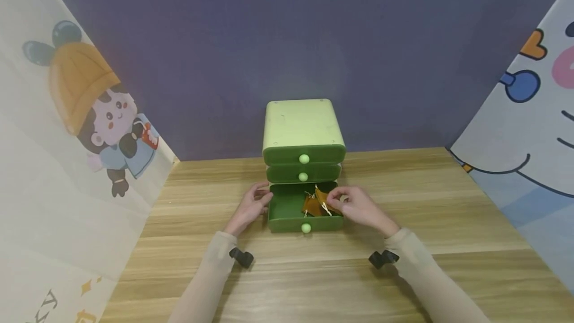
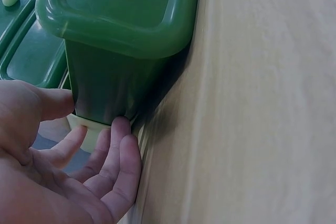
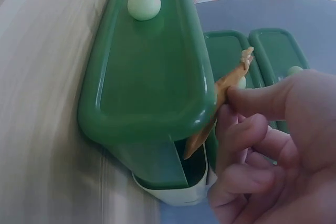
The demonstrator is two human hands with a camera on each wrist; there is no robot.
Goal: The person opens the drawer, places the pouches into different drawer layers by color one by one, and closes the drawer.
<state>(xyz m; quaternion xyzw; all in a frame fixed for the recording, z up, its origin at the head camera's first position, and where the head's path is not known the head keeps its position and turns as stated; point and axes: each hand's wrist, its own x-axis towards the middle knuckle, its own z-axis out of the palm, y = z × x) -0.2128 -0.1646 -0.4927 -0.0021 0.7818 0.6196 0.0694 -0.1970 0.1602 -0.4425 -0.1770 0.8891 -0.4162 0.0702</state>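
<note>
A small green chest with three drawers has its bottom drawer (image 1: 287, 225) pulled out. In the head view, orange-brown drawstring pouches (image 1: 313, 207) with pale cords lie in the right half of that drawer. My right hand (image 1: 358, 207) pinches one brown pouch (image 3: 224, 88) between thumb and fingertips, over the drawer's right rim. On the other side, my left hand (image 1: 252, 205) stands beside the drawer; its thumb (image 2: 56, 103) is at the drawer wall and its loosely bent fingers (image 2: 126, 166) reach the pale lower edge of the chest's body.
The chest's pale yellow-green top (image 1: 302, 118) stands close to a dark blue wall (image 1: 296, 29). Its upper two drawers are closed, each with a round pale knob. Printed cartoon panels flank the wooden table (image 1: 314, 283).
</note>
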